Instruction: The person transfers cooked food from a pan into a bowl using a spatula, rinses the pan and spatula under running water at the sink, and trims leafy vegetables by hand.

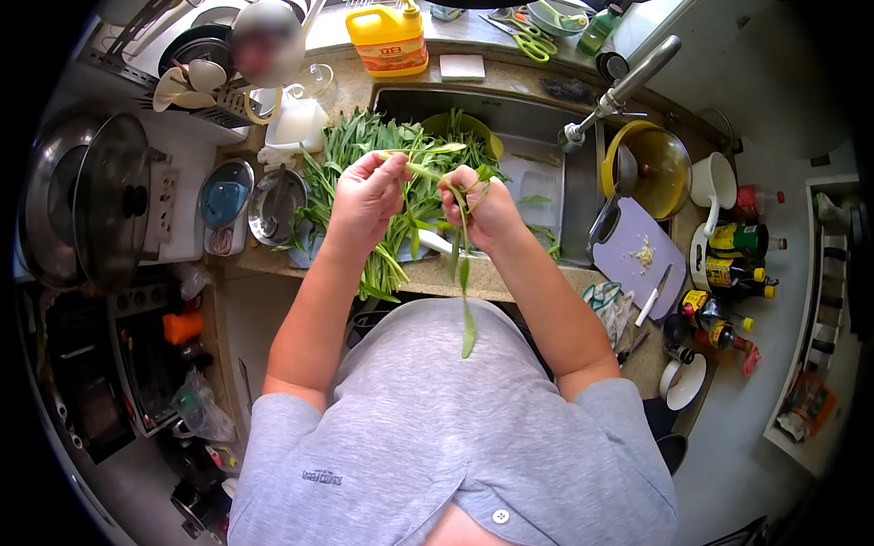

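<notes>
Both my hands are raised over a large heap of leafy greens [355, 136] at the left side of the sink. Between the fingertips of my left hand [369, 198] is the pale end of a green stem [419, 170]. My right hand [482, 207] is closed round the same greens a little to the right, and a long leaf [468, 332] hangs below it in front of the grey shirt. Behind the hands, a green-yellow colander [494, 146] with greens in it sits in the metal sink [546, 136].
The faucet [633, 82] reaches over the sink's right side. Farther right are a yellow-rimmed bowl [669, 168], a purple cutting board [628, 241] with chopped bits, a knife [653, 296] and bottles [719, 273]. Metal bowls [278, 205] stand at left, a yellow jug [387, 41] at the back.
</notes>
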